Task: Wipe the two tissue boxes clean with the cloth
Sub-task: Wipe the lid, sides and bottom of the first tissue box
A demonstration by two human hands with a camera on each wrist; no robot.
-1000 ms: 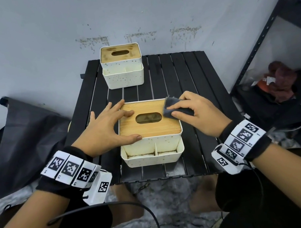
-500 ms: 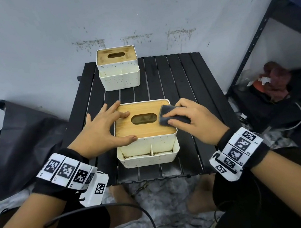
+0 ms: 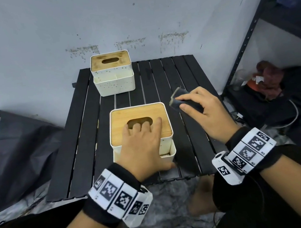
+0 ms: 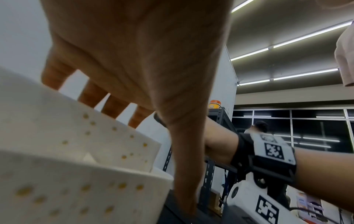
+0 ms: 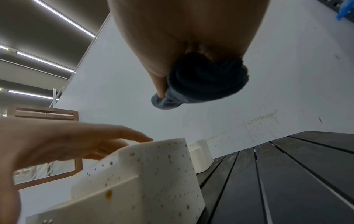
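Note:
The near tissue box, white with a bamboo lid, stands at the front middle of the black slatted table. My left hand reaches over it from the front. Its fingers lie on the lid, two tips dip into the slot, and the thumb runs down the front right corner. My right hand holds the folded dark grey cloth in the air just right of the box's far corner, off the lid. The cloth is bunched in its palm. The far tissue box, speckled with brown spots, stands at the table's back left.
A grey wall runs close behind the table. A dark metal shelf frame stands at the right, with a reddish bundle and cables on the floor under it. A black bag lies left of the table. The table's right half is bare slats.
My right hand has lifted the cloth off the lid and moved it right and back. My left hand has moved from the box's left edge to over the lid's front, fingers at the slot.

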